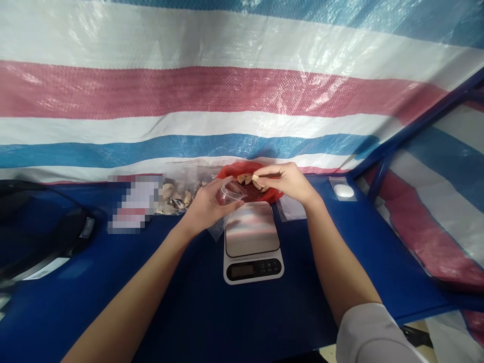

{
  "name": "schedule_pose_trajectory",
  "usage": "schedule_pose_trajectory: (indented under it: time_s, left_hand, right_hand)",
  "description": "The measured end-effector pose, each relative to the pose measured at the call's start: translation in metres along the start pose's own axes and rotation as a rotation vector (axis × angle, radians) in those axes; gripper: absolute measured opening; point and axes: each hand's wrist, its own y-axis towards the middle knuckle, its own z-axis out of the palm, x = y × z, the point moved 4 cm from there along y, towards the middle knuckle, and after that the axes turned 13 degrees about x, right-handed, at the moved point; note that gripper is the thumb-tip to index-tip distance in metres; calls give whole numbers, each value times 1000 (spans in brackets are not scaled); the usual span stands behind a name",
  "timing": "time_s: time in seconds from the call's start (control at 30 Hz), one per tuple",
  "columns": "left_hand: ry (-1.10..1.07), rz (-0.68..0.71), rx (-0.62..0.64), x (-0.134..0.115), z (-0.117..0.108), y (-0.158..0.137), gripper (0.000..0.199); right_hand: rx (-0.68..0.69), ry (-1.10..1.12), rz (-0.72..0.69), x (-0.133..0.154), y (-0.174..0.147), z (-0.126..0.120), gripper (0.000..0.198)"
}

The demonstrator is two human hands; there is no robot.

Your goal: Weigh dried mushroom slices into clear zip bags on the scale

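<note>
My left hand [204, 205] is closed on a clear plastic bag [218, 228], with the bag's mouth spread between thumb and fingers. My right hand [289, 182] pinches a small pale piece [256, 178], perhaps a dried slice, just right of the bag's mouth. Beneath both hands is a red basket [242, 165] with several tan, dark-edged slices [245, 178] in it. Nearer to me, a white kitchen scale [252, 229] with a shiny metal plate lies in front of the basket; its display looks dark.
Left of my left hand lies a clear bag of pale, irregular chunks [172, 196], beside a blurred-out label [134, 204]. A small packet with a white oval item [343, 190] lies at right. Black gear [68, 237] sits at far left. Striped sheeting [227, 91] hangs behind the blue table [181, 312].
</note>
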Motion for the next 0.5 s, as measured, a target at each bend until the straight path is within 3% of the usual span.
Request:
schedule_pose_trajectory:
  time_s: [0.17,0.5]
  left_hand:
    - [26,16,-11,-3,5,0,74]
    - [0,118,-11,-10,12,2,75]
  right_hand:
    - [71,60,-68,21,-2,9,23]
    - [197,-266,-91,35,4,35,16]
